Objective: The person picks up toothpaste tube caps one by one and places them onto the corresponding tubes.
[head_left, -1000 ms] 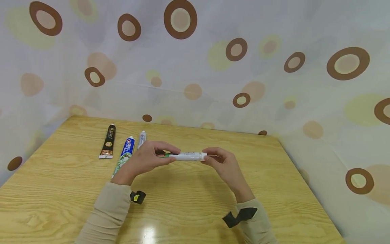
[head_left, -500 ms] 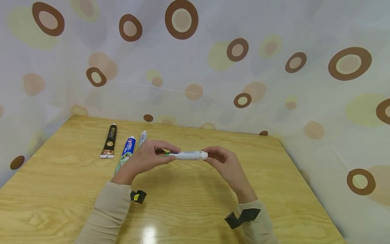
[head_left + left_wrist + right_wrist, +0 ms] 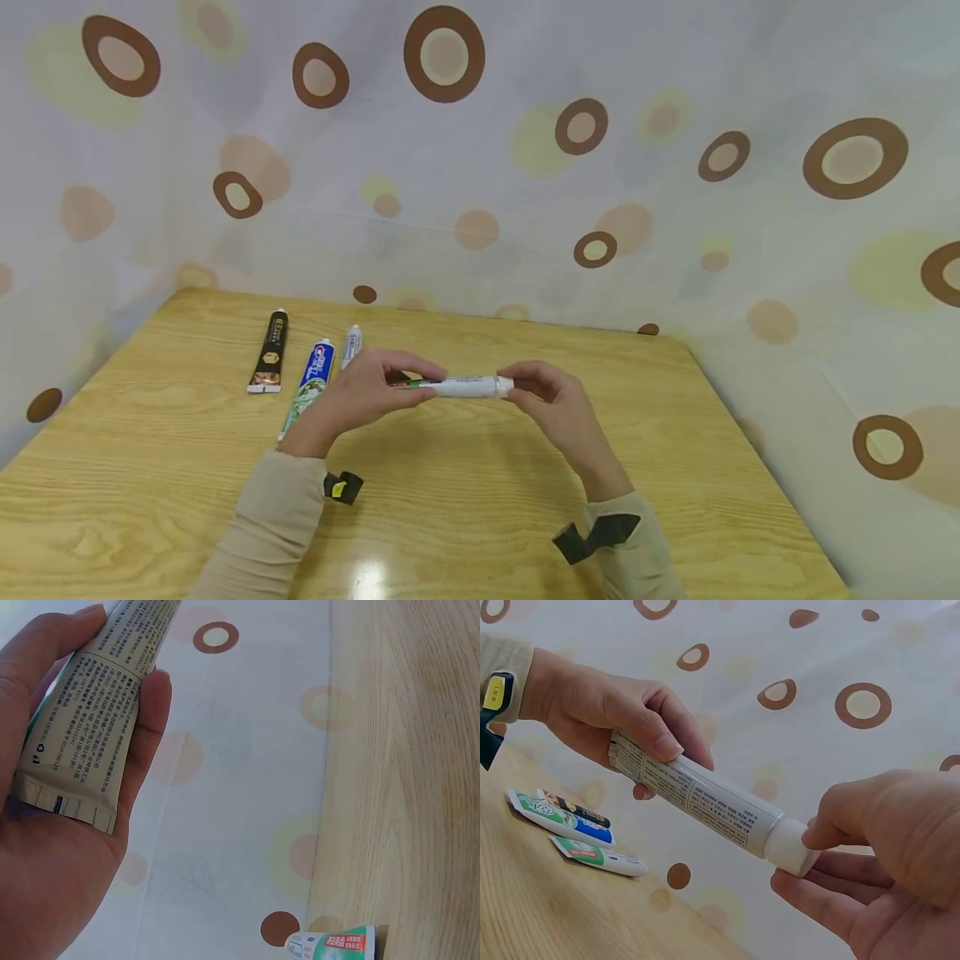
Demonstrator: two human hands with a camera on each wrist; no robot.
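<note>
A white toothpaste tube with a green part near its tail is held level above the table. My left hand grips its tail end, thumb on one side and fingers on the other. In the left wrist view, small dark print covers the side of the tube down to its crimped end. The white cap sits at the other end, pinched between thumb and fingers of my right hand. Whether the cap is loose on the neck cannot be seen.
Left of the hands on the wooden table lie a black tube, a blue and green toothpaste tube partly behind the left hand, and a smaller white and green tube. A spotted curtain surrounds the table's back and sides.
Both hands and the tube stay nearly in place. My right fingertips sit slightly farther right, and a bit more of the cap shows. The other tubes lie as before.
</note>
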